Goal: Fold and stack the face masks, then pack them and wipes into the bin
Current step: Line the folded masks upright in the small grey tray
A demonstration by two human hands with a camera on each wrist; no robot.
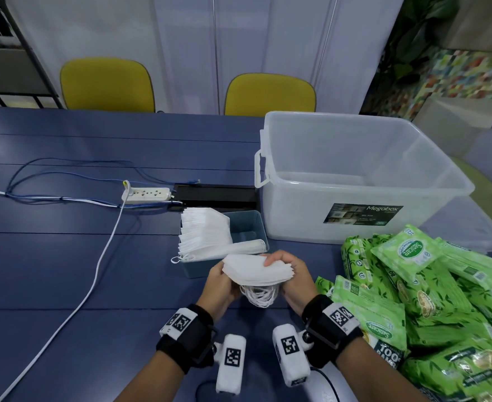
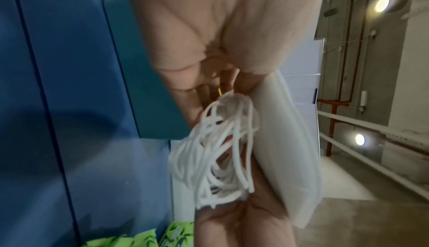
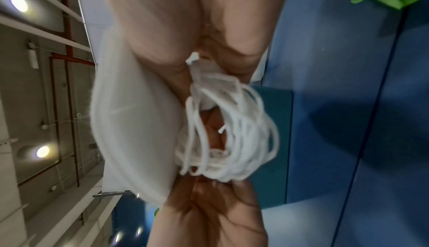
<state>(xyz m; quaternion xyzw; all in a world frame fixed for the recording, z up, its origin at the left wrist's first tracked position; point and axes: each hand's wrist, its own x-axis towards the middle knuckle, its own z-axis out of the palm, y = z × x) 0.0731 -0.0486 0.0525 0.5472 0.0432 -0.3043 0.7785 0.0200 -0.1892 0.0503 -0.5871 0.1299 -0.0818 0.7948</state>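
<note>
Two hands, your left hand [image 1: 220,281] and right hand [image 1: 292,278], grasp a white folded-mask stack [image 1: 256,271] above the blue table [image 1: 65,256]. Clear plastic bin [image 1: 363,175] holds nothing; green wipe packs [image 1: 430,288] unpacked; more masks wait in the teal tray [image 1: 247,227]

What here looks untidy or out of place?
The mask stack held by both hands has ear loops dangling in a tangle beneath. Wipe packs lie in a loose heap. Clear bin looks empty.
</note>
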